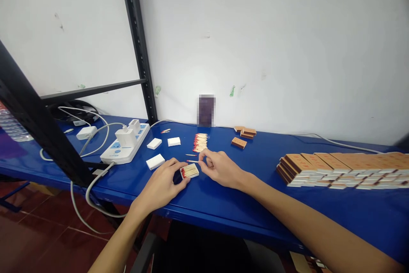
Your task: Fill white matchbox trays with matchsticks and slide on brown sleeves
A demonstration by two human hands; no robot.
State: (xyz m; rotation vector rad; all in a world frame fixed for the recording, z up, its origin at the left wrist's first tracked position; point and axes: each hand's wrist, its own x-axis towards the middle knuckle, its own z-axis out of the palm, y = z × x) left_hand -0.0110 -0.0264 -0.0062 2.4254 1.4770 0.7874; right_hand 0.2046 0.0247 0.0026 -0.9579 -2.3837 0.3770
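My left hand (168, 181) grips the left end of a small white matchbox tray (194, 175) between thumb and fingers. Inside it lie several red-tipped matches (189, 170), heads to the left. Just right of the tray, my right hand (220, 167) pinches a single match (192, 161) by its plain end, the red head pointing left. Another loose match (191, 155) lies slightly beyond that one. Behind my right hand is a pile of matches (200, 142), their heads mostly to the left.
White box pieces (155, 161) lie to the left, near a power strip (126, 145) with plugs and cables. Brown matchboxes (239, 142) sit behind on the right. Long stacks of matchboxes (345, 163) fill the right side. A black shelf post (137, 43) rises at the back left.
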